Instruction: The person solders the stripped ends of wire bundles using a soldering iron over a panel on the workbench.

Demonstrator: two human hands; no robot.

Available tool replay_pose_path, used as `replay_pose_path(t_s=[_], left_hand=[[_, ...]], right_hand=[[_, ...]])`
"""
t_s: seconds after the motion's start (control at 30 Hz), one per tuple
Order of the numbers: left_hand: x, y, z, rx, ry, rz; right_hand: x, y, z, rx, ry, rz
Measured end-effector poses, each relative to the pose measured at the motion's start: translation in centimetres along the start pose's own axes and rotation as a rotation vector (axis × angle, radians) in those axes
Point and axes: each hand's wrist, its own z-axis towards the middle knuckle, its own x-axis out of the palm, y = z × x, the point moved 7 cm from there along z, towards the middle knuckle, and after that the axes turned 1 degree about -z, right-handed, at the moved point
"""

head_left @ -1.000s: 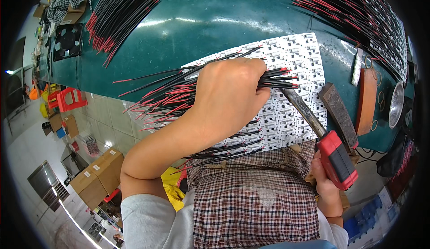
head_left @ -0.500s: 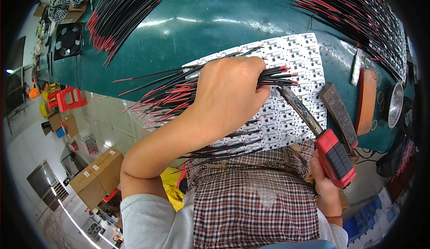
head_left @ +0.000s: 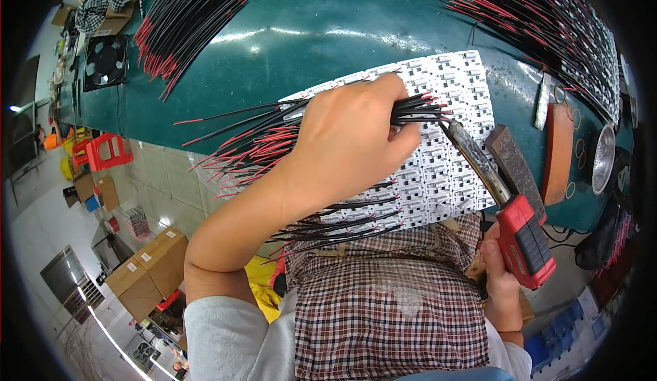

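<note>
My left hand (head_left: 349,138) is closed round a bundle of thin black wires (head_left: 416,110) with red ends, held above a white panel of small circuit boards (head_left: 445,182). The wire tips point right, and other wires fan out to the left beneath my wrist. In my right hand (head_left: 499,275) is a soldering iron (head_left: 525,243) with a red and black handle. Its dark tip is at the ends of the held wires; whether they touch, I cannot tell. More wires lie across the panel's near left part.
Loose wire piles lie at the far left (head_left: 195,21) and far right (head_left: 506,11) of the green table (head_left: 301,45). Right of the panel are a dark bar (head_left: 517,172), an orange-brown block (head_left: 559,155) and a metal bowl (head_left: 603,158). A small black fan (head_left: 106,62) stands far left.
The soldering iron has shifted right, its tip rising slightly to the wire ends. My left thumb has moved a little to the right, and the held wires' tips have shifted slightly.
</note>
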Motion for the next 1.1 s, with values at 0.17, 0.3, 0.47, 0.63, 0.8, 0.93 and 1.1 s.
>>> replay_pose_path(t_s=[0.17, 0.3, 0.47, 0.63, 0.8, 0.93, 1.1], left_hand=[[-0.3, 1.3, 0.6, -0.123, 0.122, -0.051], [-1.2, 1.1, 0.5, -0.127, 0.074, 0.036], [-2.9, 0.0, 0.0, 0.000, -0.141, 0.001], [-1.1, -0.2, -0.7, -0.125, 0.045, -0.163], [0.0, -0.1, -1.4, -0.005, -0.005, -0.072], [0.5, -0.3, -1.6, -0.059, -0.007, -0.051], [1.0, -0.1, -1.8, -0.039, -0.058, 0.011]], right_hand=[[-0.3, -0.2, -0.2, 0.005, -0.011, -0.029], [-0.3, -0.2, -0.4, 0.012, -0.027, 0.012], [-0.3, -0.5, -0.6, 0.064, -0.014, 0.070], [-0.5, -0.2, -0.4, -0.043, 0.002, -0.094], [-0.1, -0.6, -0.6, -0.006, 0.054, -0.051], [0.4, -0.5, -0.6, -0.021, 0.085, -0.066], [1.3, 0.2, 0.2, -0.032, 0.095, 0.016]])
